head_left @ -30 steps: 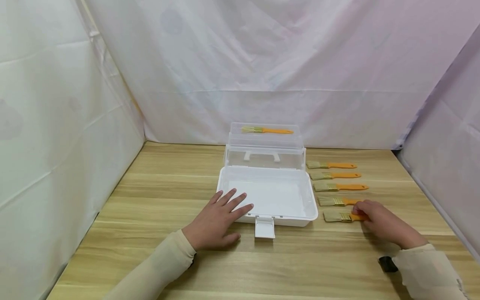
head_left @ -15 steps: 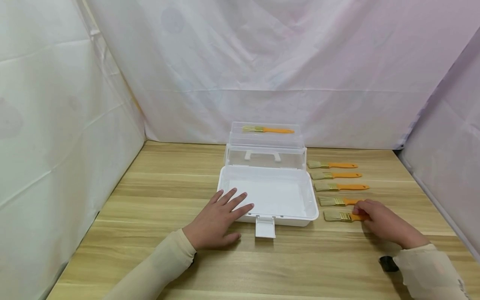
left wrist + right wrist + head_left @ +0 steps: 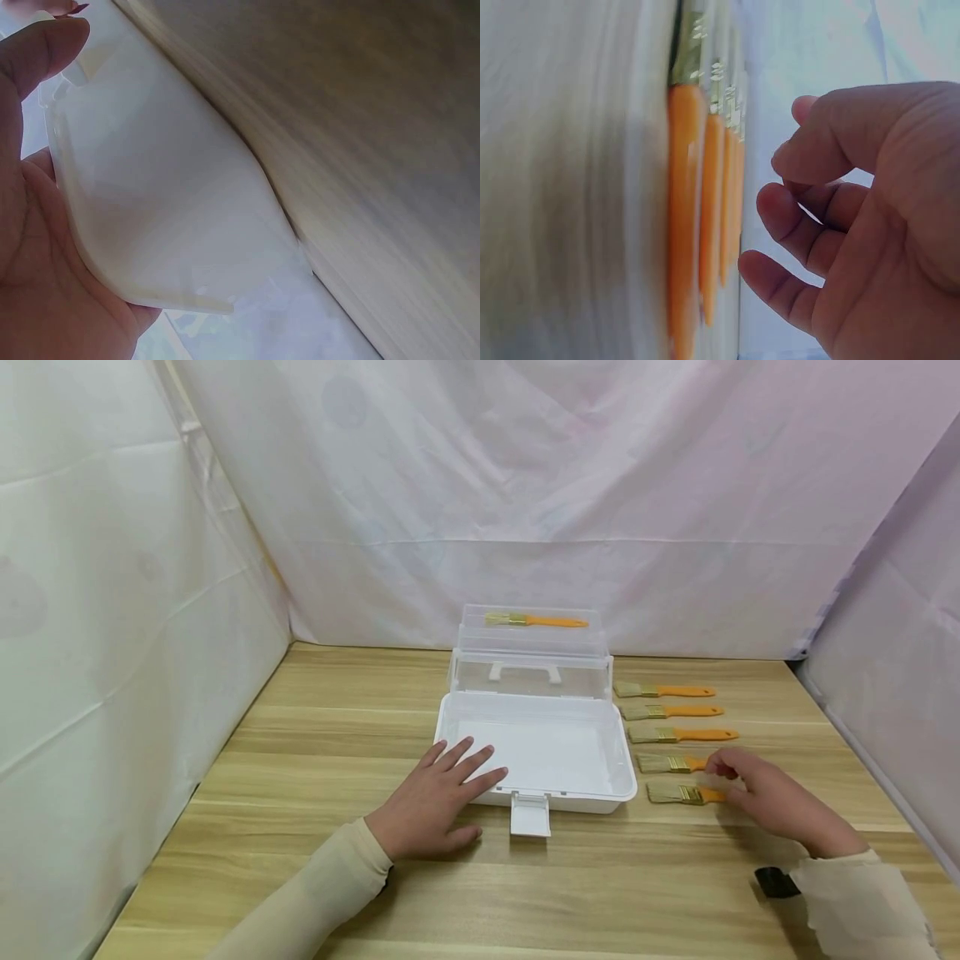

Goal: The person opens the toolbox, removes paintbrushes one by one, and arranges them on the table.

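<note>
My left hand (image 3: 435, 806) rests with spread fingers over the front left corner of a white plastic box (image 3: 626, 789). In the left wrist view, its palm lies along the rim of the box (image 3: 157, 187). The box's clear lid (image 3: 480, 677) is swung back, and a paintbrush (image 3: 555, 622) lies up on that part. My right hand (image 3: 772, 797) hovers just over the handle ends of the nearest paintbrush (image 3: 678, 793) and the second paintbrush (image 3: 671, 764). Its fingers are loosely bent with nothing between them, apart from the orange handles (image 3: 684, 217) in the right wrist view.
Three more paintbrushes lie in a row farther back: a middle one (image 3: 686, 735), another (image 3: 675, 712) and the farthest (image 3: 667, 691). A white latch (image 3: 530, 816) hangs open at the box's front. Pale cloth (image 3: 525, 485) encloses the wooden table (image 3: 337, 693).
My right hand has let go of the nearest paintbrush's handle and risen slightly off it. The brush stays on the table. My left hand has not moved.
</note>
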### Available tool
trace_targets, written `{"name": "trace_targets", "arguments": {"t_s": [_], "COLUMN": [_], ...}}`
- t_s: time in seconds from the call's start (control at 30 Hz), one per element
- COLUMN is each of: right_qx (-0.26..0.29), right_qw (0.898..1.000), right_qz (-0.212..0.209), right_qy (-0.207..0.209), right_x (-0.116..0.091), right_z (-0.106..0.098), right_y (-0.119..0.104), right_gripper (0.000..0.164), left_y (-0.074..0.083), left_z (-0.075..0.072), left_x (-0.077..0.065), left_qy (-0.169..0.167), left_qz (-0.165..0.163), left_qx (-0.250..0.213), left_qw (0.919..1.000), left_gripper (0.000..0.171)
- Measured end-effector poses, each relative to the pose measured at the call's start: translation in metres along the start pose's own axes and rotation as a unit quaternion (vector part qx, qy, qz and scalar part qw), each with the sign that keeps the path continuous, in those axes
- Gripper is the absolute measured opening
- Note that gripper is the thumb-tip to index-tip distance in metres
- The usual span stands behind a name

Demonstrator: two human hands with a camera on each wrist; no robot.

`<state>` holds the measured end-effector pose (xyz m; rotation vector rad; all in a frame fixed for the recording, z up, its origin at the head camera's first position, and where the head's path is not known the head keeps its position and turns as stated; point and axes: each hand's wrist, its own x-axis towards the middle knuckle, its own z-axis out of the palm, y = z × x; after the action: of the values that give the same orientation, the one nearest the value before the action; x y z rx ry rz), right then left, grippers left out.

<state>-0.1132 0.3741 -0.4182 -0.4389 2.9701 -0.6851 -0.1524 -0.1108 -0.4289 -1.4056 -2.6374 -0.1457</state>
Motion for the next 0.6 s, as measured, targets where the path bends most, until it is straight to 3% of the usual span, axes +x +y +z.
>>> {"name": "trace_targets", "arguments": {"t_s": [0.13, 0.5, 0.6], "right_qx": [0.014, 0.017, 0.025], "right_qw": [1.000, 0.996, 0.996], "right_qz": [0.004, -0.060, -0.055], "right_qy": [0.002, 0.057, 0.059], "right_x": [0.003, 0.020, 0.025], "right_z": [-0.005, -0.018, -0.024], "right_y": [-0.006, -0.015, -0.020], "right_gripper": [0.024, 0.028, 0.027], "left_y": [0.000, 0.000, 0.000], "left_z": [0.001, 0.000, 0.000], "left_x": [-0.001, -0.001, -0.001], "left_qy": [-0.003, -0.003, -0.004], "left_qz": [-0.001, 0.000, 0.001], "left_qx": [0.002, -0.004, -0.004], "left_qw": [1.0000, 1.0000, 1.0000], "left_gripper": [0.077, 0.077, 0.077]}}
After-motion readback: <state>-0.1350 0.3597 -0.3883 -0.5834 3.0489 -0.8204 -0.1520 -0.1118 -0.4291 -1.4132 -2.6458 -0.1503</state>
